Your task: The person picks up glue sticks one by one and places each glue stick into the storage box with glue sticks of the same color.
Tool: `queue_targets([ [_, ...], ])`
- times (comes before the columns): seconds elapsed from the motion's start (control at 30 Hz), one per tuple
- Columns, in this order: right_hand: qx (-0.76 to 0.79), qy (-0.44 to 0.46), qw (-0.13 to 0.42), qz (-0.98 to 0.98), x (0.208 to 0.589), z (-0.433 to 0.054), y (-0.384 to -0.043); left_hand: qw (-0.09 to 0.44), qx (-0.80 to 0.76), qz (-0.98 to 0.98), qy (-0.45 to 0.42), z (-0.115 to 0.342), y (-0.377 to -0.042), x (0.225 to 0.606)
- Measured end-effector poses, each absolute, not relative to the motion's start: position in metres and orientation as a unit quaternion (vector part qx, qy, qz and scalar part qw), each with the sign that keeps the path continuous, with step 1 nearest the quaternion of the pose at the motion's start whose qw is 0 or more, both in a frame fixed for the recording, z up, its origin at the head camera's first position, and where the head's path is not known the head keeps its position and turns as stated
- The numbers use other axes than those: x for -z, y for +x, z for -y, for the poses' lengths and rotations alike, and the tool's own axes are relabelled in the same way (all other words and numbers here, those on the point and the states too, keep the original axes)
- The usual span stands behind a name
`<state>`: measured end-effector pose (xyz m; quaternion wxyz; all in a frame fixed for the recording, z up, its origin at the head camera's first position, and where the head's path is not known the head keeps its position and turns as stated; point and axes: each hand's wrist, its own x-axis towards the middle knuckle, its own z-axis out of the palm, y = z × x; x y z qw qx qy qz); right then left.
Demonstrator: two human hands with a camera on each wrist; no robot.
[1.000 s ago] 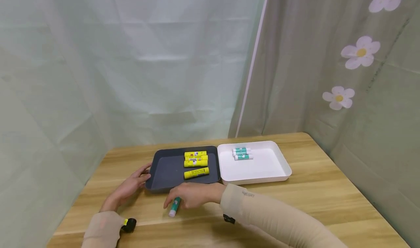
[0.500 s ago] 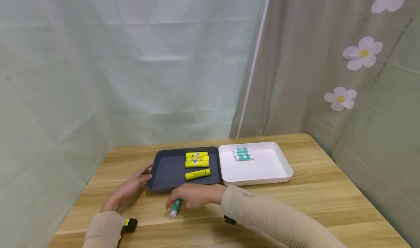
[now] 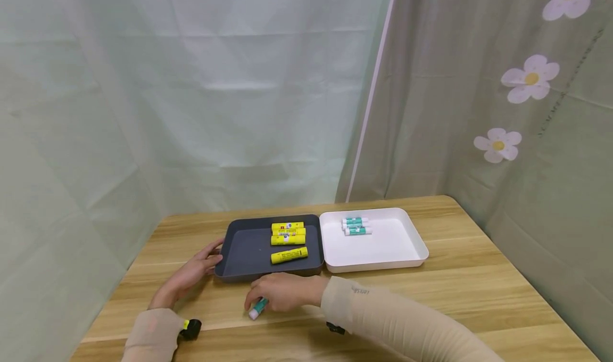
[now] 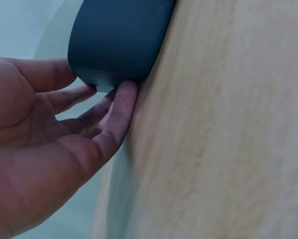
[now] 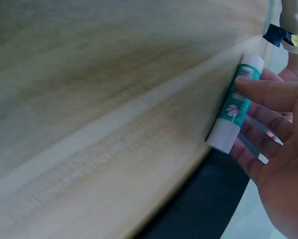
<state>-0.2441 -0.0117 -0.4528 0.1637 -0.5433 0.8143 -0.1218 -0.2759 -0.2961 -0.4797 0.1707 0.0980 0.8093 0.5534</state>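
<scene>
In the head view, my right hand (image 3: 282, 291) is just in front of the dark grey tray (image 3: 244, 269), pinching a green and white glue stick (image 3: 258, 307). The right wrist view shows the thumb across the glue stick (image 5: 237, 102) and the fingers behind it, close to the tabletop. Against the left wall of the grey tray rests my left hand (image 3: 193, 272). Its fingertips touch the tray's corner (image 4: 119, 45) in the left wrist view, with no curl around it. Several yellow glue sticks (image 3: 289, 255) lie in the grey tray.
A white tray (image 3: 378, 255) stands against the grey tray's right side, with a few green and white glue sticks (image 3: 358, 231) at its back left. Both are on a wooden table (image 3: 460, 282). Curtains (image 3: 268, 112) hang behind and at the sides.
The glue stick under my right hand has turned to a more slanted angle, and the fingers have drawn in around it. My left hand keeps its place at the grey tray.
</scene>
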Motion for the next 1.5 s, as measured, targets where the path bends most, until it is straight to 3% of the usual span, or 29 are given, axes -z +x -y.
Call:
queue_targets([
  [0.47,0.106,-0.538,0.123,-0.827,0.4585,0.0100,-0.2427,0.169,-0.557,-0.807,0.098,0.2969,-0.2762,0.4790],
  [1.5,0.103,-0.529,0.125,-0.833,0.4577,0.0068,-0.2387,0.168,-0.553,-0.811,0.093,0.2966,-0.2773,0.4820],
])
